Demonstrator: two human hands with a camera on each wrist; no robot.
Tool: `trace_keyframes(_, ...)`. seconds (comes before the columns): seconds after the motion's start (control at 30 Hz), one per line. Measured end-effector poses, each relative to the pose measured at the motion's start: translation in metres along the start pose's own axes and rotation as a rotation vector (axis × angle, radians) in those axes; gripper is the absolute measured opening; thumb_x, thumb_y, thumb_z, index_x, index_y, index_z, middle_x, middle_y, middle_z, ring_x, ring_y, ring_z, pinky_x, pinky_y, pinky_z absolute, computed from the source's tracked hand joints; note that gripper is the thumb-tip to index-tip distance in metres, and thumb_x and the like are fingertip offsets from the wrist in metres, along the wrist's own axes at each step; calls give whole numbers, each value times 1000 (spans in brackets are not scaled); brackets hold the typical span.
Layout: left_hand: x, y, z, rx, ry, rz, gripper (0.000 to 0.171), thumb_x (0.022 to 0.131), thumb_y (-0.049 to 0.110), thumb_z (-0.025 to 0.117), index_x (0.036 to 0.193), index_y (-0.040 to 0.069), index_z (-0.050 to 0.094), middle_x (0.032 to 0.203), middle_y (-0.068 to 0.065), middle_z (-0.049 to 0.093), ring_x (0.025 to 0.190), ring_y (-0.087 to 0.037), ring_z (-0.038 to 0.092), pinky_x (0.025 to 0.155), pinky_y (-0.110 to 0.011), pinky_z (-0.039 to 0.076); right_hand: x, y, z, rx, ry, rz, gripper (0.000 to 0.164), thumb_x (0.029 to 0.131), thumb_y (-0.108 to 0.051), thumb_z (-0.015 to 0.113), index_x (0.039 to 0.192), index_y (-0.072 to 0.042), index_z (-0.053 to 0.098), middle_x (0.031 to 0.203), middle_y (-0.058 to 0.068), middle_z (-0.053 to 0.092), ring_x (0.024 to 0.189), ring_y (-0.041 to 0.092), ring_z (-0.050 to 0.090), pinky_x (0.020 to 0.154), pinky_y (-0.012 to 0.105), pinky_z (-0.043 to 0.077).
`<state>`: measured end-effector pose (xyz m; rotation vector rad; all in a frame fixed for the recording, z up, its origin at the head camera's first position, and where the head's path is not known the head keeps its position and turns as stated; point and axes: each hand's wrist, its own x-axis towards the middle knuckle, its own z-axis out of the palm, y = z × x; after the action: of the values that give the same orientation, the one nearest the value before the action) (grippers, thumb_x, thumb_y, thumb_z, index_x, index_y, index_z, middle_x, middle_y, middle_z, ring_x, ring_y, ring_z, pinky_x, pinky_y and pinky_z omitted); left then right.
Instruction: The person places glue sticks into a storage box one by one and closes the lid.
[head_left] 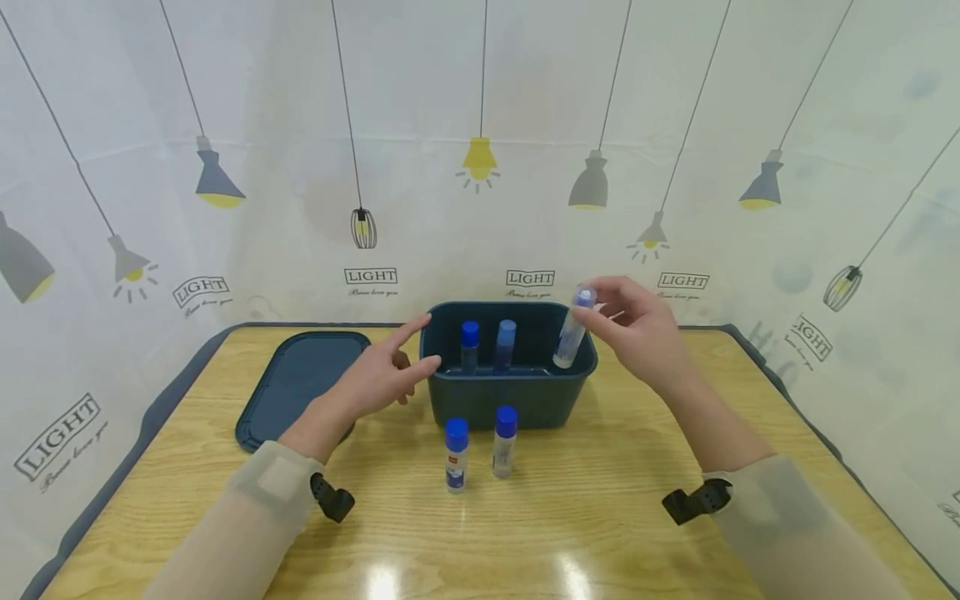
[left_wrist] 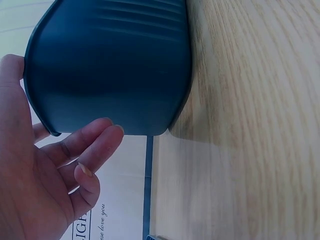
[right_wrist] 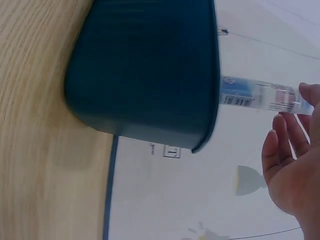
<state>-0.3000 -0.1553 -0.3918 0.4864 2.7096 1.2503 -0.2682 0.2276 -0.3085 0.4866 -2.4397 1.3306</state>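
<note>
My right hand pinches a clear glue stick near its pale blue top, with its lower end inside the right part of a dark blue bin. In the right wrist view that glue stick shows a barcode label and rises above the bin's rim. My left hand touches the bin's left rim with thumb and straight index finger, the other fingers loosely bent beside the outer wall. Inside the bin, two glue sticks stand upright, one with a darker blue cap and one with a lighter cap.
Two blue-capped glue sticks stand on the wooden table before the bin: a labelled glue stick and another glue stick to its right. A dark blue lid lies left of the bin. Behind hangs a lamp-printed cloth.
</note>
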Motion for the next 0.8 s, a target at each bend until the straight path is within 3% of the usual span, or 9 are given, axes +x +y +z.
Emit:
trace_keyframes(0.27, 1, 4, 1, 2, -2, 12, 82, 105, 64, 65, 173, 50, 22, 85, -13, 71, 76, -31, 71, 73, -40, 57, 14, 29, 16, -56, -40, 60, 36, 103, -35, 79, 133, -14, 73, 118, 11, 76, 108, 28, 70, 88, 27, 56)
trace_keyframes(0.57, 0, 4, -2, 5, -3, 5, 82, 105, 64, 64, 174, 50, 21, 90, -18, 72, 79, -35, 73, 74, -39, 57, 32, 44, 34, -105, -91, 109, 42, 105, -36, 76, 139, -13, 70, 130, 13, 77, 131, 33, 66, 114, 57, 49)
trace_keyframes(0.8, -1, 1, -1, 4, -11, -2, 82, 105, 65, 64, 174, 50, 21, 89, -18, 72, 76, -31, 72, 74, -40, 57, 39, 51, 46, -216, -118, 131, 41, 104, -39, 75, 138, -16, 71, 137, 12, 76, 139, 37, 63, 122, 66, 39)
